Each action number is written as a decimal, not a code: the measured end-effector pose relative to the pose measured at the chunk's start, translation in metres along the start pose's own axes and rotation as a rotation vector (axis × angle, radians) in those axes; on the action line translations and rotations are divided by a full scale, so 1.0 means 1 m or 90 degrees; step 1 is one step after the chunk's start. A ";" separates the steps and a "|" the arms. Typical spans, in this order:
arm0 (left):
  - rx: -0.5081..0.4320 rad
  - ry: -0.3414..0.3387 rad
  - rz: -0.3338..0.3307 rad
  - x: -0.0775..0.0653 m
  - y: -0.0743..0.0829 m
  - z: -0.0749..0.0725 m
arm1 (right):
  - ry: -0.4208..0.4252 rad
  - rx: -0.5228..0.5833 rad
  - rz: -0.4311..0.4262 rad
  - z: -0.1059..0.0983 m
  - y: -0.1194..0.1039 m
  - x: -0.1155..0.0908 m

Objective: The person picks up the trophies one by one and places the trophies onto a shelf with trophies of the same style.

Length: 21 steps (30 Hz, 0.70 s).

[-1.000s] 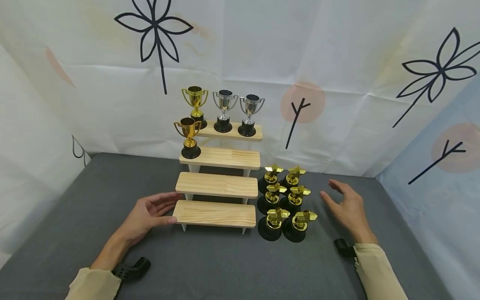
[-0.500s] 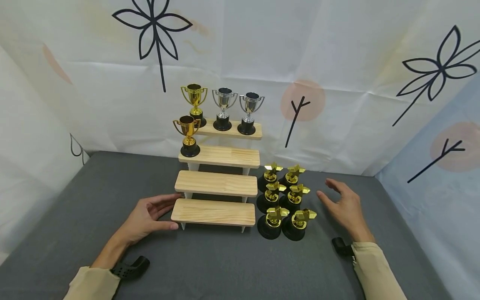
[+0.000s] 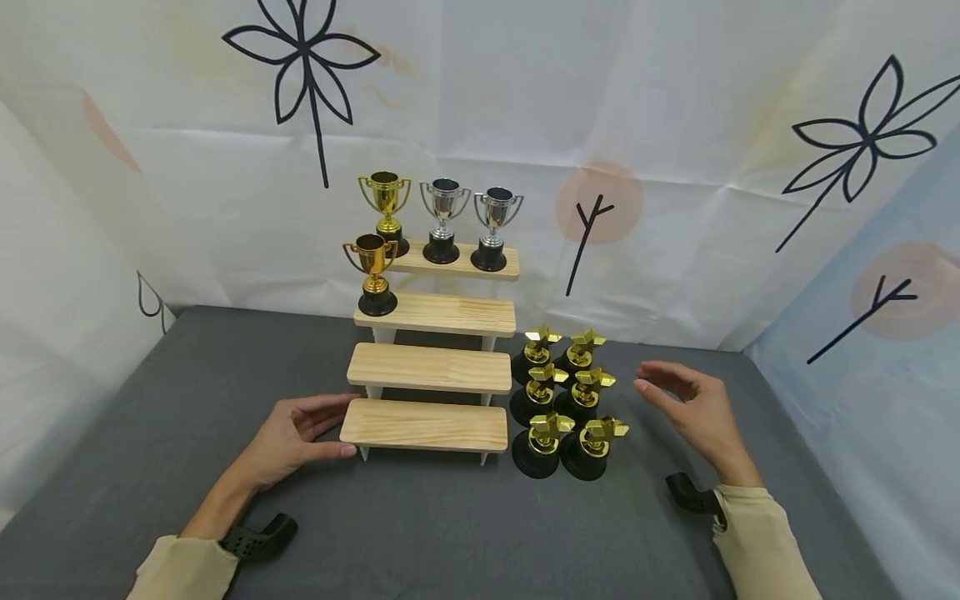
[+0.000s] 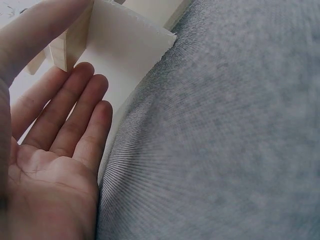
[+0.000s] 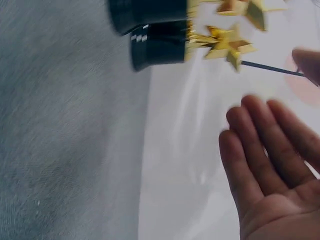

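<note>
A wooden four-step display stand (image 3: pixel 423 425) stands mid-table, with white side supports. My left hand (image 3: pixel 300 437) is at its left end, thumb near the front corner of the lowest step. In the left wrist view the left hand's fingers (image 4: pixel 92 115) reach along the white side panel (image 4: pixel 125 45); whether they touch it I cannot tell. My right hand (image 3: pixel 693 408) holds nothing, to the right of several gold star trophies (image 3: pixel 543 425) on black bases. The right wrist view has the right hand's straight fingers (image 5: pixel 260 145) apart from a star trophy (image 5: pixel 160 42).
On the top step stand a gold cup trophy (image 3: pixel 386 196) and two silver cup trophies (image 3: pixel 442 200). A bronze-coloured cup trophy (image 3: pixel 372 258) occupies the left end of the step below. White patterned cloth (image 3: pixel 480 100) hangs behind the grey table (image 3: pixel 420 525).
My right hand has turned slightly, its fingers now closer together beside the star trophies. The left hand stays at the stand. The head view shifts a little; the trophies keep their places.
</note>
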<state>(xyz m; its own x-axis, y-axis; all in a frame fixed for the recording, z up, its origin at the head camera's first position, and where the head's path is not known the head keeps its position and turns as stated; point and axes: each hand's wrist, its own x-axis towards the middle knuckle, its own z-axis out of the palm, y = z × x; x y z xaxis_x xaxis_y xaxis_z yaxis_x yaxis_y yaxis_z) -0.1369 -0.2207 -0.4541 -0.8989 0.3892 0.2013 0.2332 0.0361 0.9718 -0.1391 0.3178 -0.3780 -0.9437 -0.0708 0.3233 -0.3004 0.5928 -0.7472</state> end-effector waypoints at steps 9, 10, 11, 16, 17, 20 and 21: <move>-0.009 -0.002 0.001 0.000 0.000 0.000 | -0.121 0.148 -0.007 -0.006 -0.006 -0.003; -0.009 -0.001 0.000 0.000 0.000 0.000 | -0.137 0.162 -0.014 -0.006 -0.006 -0.003; -0.008 0.000 -0.001 0.000 0.000 0.000 | -0.151 0.173 -0.023 -0.005 -0.006 -0.003; 0.000 0.008 -0.008 0.001 0.001 0.001 | -0.215 0.237 -0.076 -0.001 -0.004 -0.002; 0.001 0.009 -0.009 0.001 0.001 0.001 | -0.226 0.244 -0.086 0.000 -0.003 -0.002; 0.000 0.009 -0.010 0.001 0.002 0.001 | -0.258 0.259 -0.098 0.003 -0.001 -0.002; 0.000 0.009 -0.010 0.001 0.002 0.002 | -0.267 0.263 -0.099 0.005 -0.001 -0.001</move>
<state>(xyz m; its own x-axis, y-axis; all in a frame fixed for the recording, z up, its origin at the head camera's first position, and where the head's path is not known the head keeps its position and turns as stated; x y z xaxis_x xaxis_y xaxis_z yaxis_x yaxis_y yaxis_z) -0.1368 -0.2188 -0.4519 -0.9075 0.3759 0.1874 0.2186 0.0416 0.9749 -0.1382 0.3136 -0.3803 -0.8329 -0.4920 0.2532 -0.3895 0.1963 -0.8999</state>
